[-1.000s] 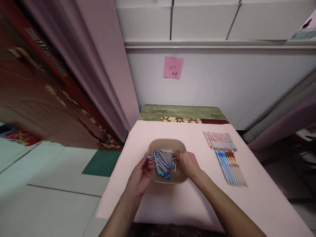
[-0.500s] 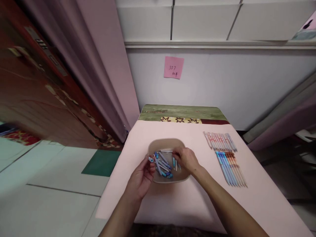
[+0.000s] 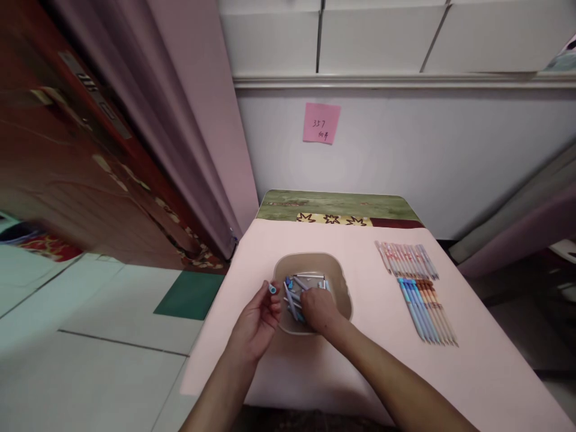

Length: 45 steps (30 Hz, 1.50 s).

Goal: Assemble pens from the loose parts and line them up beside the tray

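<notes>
A beige plastic bin (image 3: 344, 288) stands on the table, holding loose pen parts (image 3: 292, 300) in lilac, white and blue. My left hand (image 3: 261, 315) is at the bin's left rim, its thumb and fingers pinching a small pen barrel (image 3: 272, 289) with a blue-ringed open end. My right hand (image 3: 319, 309) reaches down inside the bin among the parts. Its fingers are curled and their tips are hidden, so whatever they grip does not show. To the right lie a row of blue and brown-topped pens (image 3: 425, 312) and a row of pinkish clear pens (image 3: 407, 260).
The table (image 3: 225, 360) has a pink cover and a green far edge (image 3: 337, 203) against the wall. A pink note (image 3: 321, 123) is stuck on the wall. On the left are a curtain (image 3: 189, 120) and a reddish-brown door (image 3: 90, 180).
My right hand has moved left and nearer to me within the bin, from its right side to the middle. My left hand still holds the pen barrel. The view has shifted slightly.
</notes>
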Each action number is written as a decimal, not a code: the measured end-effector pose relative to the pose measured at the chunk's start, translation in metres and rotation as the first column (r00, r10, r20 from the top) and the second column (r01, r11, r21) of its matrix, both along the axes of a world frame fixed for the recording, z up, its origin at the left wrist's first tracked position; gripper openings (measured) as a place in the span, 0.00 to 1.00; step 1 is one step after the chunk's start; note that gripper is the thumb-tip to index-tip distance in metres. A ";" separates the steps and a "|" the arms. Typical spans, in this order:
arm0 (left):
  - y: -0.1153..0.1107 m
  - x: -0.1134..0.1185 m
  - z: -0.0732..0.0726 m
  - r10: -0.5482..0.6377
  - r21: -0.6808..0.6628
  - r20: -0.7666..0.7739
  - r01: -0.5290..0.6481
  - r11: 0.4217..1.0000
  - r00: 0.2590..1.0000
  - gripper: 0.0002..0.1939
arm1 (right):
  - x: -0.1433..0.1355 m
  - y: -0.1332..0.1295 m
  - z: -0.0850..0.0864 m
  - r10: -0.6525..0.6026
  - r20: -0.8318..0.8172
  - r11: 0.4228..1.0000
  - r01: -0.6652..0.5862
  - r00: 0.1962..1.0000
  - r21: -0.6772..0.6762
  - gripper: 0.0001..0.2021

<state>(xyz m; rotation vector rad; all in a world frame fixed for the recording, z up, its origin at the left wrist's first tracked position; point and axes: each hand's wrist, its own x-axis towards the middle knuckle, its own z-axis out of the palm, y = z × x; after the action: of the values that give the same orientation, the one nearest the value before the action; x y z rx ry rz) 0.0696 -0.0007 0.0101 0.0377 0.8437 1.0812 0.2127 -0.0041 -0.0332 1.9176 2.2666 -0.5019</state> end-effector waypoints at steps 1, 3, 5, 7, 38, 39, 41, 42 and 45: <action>0.000 0.001 0.000 -0.012 -0.002 0.009 0.012 1.000 1.000 0.07 | -0.001 0.000 0.000 0.005 0.005 1.000 -0.005 1.000 0.007 0.15; -0.001 0.003 0.000 -0.035 -0.013 0.024 0.036 0.999 0.999 0.08 | -0.001 0.000 0.000 0.014 0.009 1.000 -0.014 1.000 0.025 0.15; 0.000 0.003 0.002 -0.043 -0.019 0.029 0.043 0.999 0.999 0.08 | 0.000 0.001 0.000 0.019 0.017 0.999 -0.019 1.000 0.034 0.14; 0.001 0.001 0.005 -0.022 -0.010 0.022 0.023 1.000 1.000 0.09 | 0.004 0.001 0.002 0.015 0.028 0.999 -0.016 0.999 0.039 0.12; -0.001 0.000 0.009 0.007 -0.081 -0.025 -0.009 0.997 1.000 0.09 | 0.083 -0.011 0.042 -0.107 -0.962 0.816 0.576 0.252 0.060 0.16; -0.001 0.000 0.009 0.007 -0.090 -0.016 -0.009 0.996 1.000 0.09 | 0.081 -0.011 0.041 -0.125 -0.964 0.841 0.540 0.234 0.022 0.16; 0.000 -0.001 0.010 0.013 -0.103 0.021 -0.010 0.995 1.000 0.09 | 0.078 -0.009 0.037 -0.160 -0.944 0.868 0.497 0.287 0.004 0.17; 0.000 -0.002 0.010 0.013 -0.107 0.047 -0.008 0.994 0.999 0.09 | 0.077 -0.008 0.033 -0.174 -0.919 0.870 0.493 0.355 0.026 0.17; 0.001 -0.006 0.008 0.035 -0.113 0.099 -0.024 0.993 0.994 0.10 | 0.077 0.000 0.024 -0.226 -0.771 0.874 0.474 0.596 0.110 0.17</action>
<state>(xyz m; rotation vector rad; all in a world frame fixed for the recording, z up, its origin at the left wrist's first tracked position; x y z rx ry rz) 0.0637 -0.0002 0.0182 -0.1229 0.8139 1.0533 0.2895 -0.0042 -0.0095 2.7516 2.4762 -1.2682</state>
